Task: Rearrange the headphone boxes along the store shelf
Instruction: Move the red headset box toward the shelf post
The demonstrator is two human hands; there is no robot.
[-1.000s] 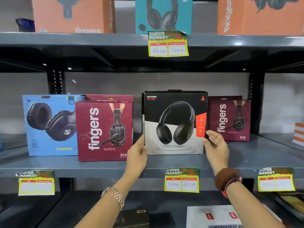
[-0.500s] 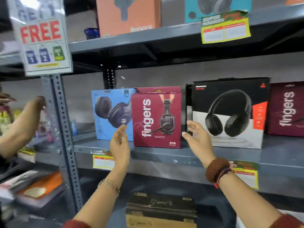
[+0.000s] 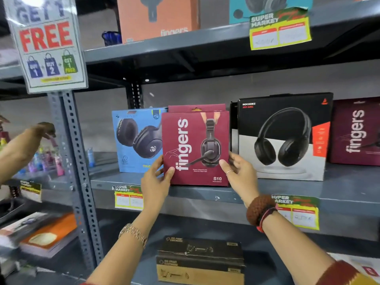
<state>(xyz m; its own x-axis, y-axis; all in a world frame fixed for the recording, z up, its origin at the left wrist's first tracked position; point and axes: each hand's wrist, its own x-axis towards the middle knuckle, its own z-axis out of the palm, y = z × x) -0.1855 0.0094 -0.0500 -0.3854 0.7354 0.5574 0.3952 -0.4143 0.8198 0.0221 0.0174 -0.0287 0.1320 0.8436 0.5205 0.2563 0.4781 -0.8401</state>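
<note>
A maroon "fingers" headphone box (image 3: 195,149) stands at the front of the grey middle shelf (image 3: 287,189). My left hand (image 3: 155,182) grips its lower left edge and my right hand (image 3: 239,172) grips its lower right edge. A second maroon box (image 3: 197,108) peeks out just behind it. To the left stands a blue headphone box (image 3: 136,140), partly hidden by the maroon one. On the right are a black-and-white Rockerz box (image 3: 281,136) and another maroon fingers box (image 3: 355,130) at the frame edge.
An orange box (image 3: 158,17) and a teal box (image 3: 267,7) sit on the upper shelf. Yellow price tags (image 3: 280,29) hang on shelf edges. A promo sign (image 3: 46,42) is fixed to the grey upright (image 3: 78,171). Another person's arm (image 3: 22,147) reaches in at left. Black cartons (image 3: 200,256) lie below.
The view swung left from the Rockerz box. Both hands left that box, moved to the front maroon fingers box and closed on its lower edges.
</note>
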